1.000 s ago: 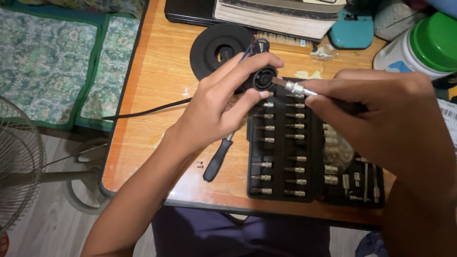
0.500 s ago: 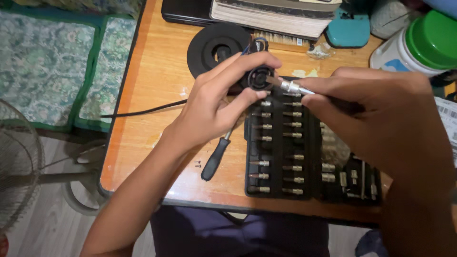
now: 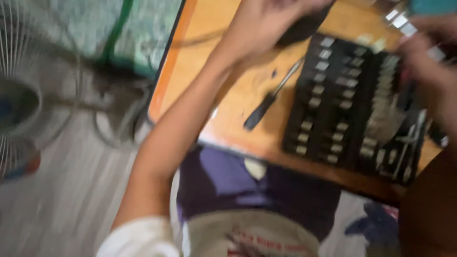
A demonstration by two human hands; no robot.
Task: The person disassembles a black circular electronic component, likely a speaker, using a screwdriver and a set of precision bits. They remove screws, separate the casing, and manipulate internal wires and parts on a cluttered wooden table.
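Note:
The picture is motion-blurred. My left hand (image 3: 269,24) is at the top edge, curled over a small black round part (image 3: 304,27) above the wooden table (image 3: 223,128). At the right edge, my right hand (image 3: 428,71) grips a slim silver driver (image 3: 399,21) whose tip points toward the black part. Below both hands lies an open black case of driver bits (image 3: 352,104), its rows of silver bits visible. A screwdriver with a black handle (image 3: 266,103) rests on the table left of the case, under my left forearm.
A standing fan (image 3: 28,104) is on the pale floor to the left of the table. A green patterned mat (image 3: 109,28) lies at the top left. My lap in purple shorts (image 3: 223,181) is just below the table's front edge.
The view has swung down and to the left, so the hands and the black part sit at the top edge. The lap and floor have come into view. Both hands keep their grip.

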